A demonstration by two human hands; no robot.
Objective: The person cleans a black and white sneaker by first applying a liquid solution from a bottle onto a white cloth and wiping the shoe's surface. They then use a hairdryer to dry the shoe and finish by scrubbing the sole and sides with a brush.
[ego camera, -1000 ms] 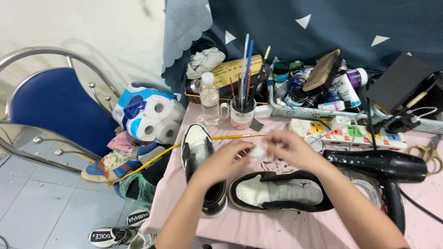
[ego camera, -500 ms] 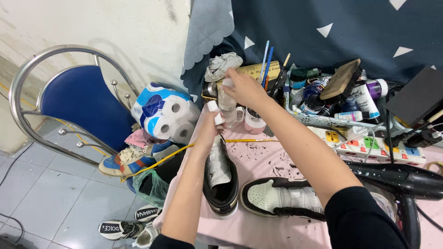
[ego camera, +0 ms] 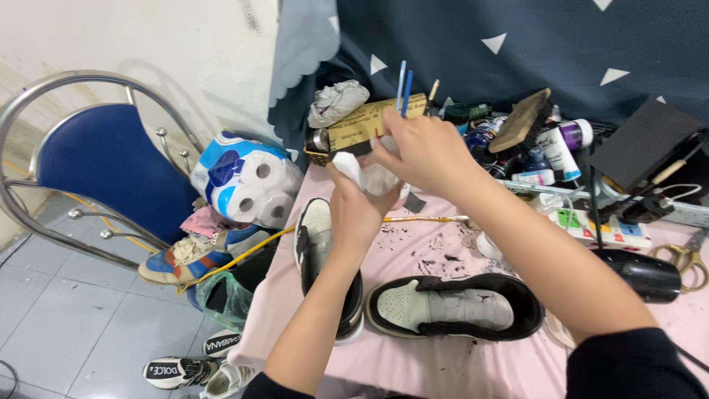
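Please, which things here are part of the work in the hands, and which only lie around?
In the work: left hand, right hand, white cloth, two black-and-white shoes.

Lying around: toilet rolls, blue chair, hair dryer, scissors.

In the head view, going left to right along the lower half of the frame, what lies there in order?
Blue chair → pack of toilet rolls → upright black-and-white shoe → black-and-white shoe lying on its side → black hair dryer → scissors. Both hands meet above the shoes: left hand, right hand.
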